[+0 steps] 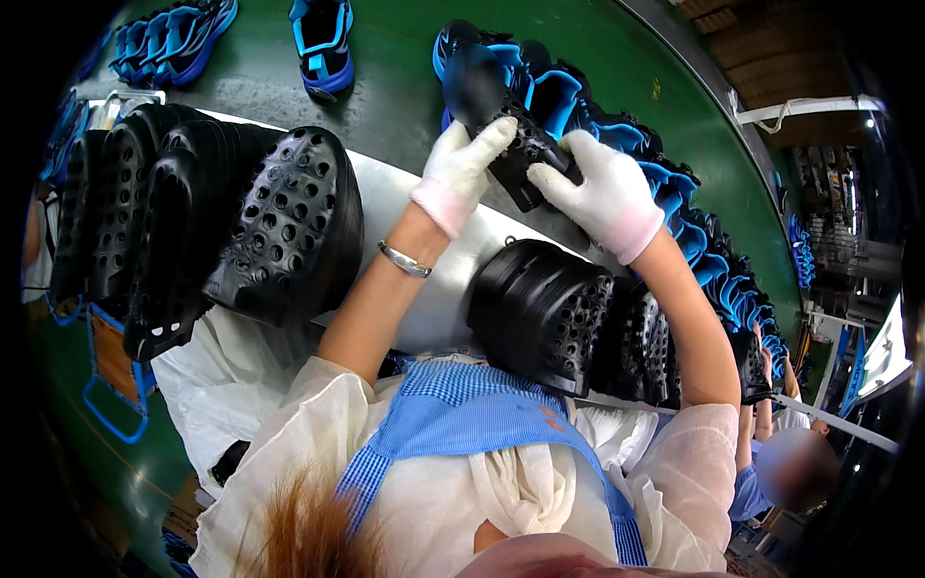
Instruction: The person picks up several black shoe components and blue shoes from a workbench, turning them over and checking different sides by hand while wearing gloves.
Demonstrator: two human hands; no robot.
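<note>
Between my two hands is a black plastic shoe tree (532, 152) dotted with round holes, held over the edge of the green surface. My left hand (455, 178), in a white glove with a pink cuff, grips its left side, thumb on top. The gloved right hand (605, 193) pinches the opposite side between thumb and fingers. Just beyond is a long row of blue and black shoes (554, 101), partly covered by the shoe tree. A blurred patch hides its far end.
A nested stack of black perforated shoe trees (289, 217) stands at left, another stack (540, 303) under my right forearm. Both rest by a metal ledge (400, 207). One shoe (323, 53) lies alone on the green belt (405, 58). Another person (761, 482) is at lower right.
</note>
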